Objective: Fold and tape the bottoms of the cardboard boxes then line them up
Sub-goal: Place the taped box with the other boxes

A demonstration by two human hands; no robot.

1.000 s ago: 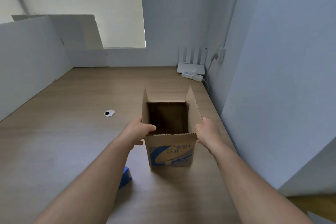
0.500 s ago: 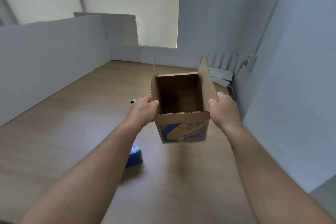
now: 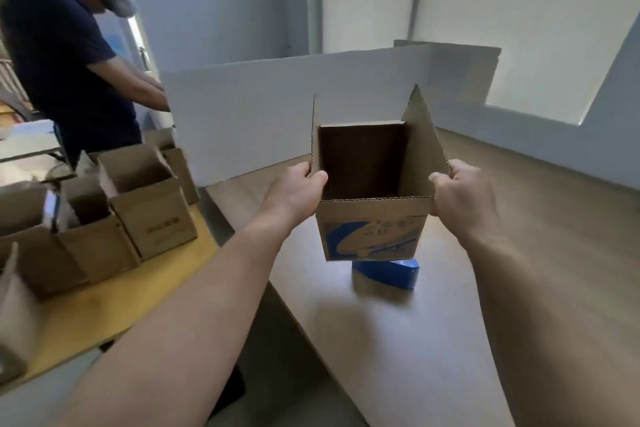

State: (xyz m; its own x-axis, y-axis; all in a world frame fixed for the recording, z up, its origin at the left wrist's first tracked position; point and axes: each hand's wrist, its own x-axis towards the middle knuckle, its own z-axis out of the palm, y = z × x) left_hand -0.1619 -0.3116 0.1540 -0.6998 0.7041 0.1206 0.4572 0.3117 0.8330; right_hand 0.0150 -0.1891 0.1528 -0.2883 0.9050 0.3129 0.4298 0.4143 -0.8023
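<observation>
Both forearms reach out over the table (image 3: 433, 340). Left hand (image 3: 294, 191) grips the box (image 3: 372, 222) at its left top edge, thumb hooked over the rim and inside. Right hand (image 3: 462, 199) grips the right side at the base of the right flap, fingers curled round the edge. Box is held in the air above the table, upright, open end up, side flaps standing, inside dark. Near face carries blue print.

A blue pack (image 3: 386, 274) lies on the table under the box's lower edge in this view, top part hidden by it.

Left of the table there's a gap, then a yellow bench (image 3: 104, 302) with open cartons (image 3: 156, 218) side by side, touching, flaps up. Nearest one at the frame edge is blurred.

A white divider (image 3: 259, 107) stands along the table's far edge. Behind the cartons a person in a dark shirt (image 3: 59, 55) stands bent over, arms forward, hands hidden by the divider. Window blind (image 3: 519, 10) at the back.
</observation>
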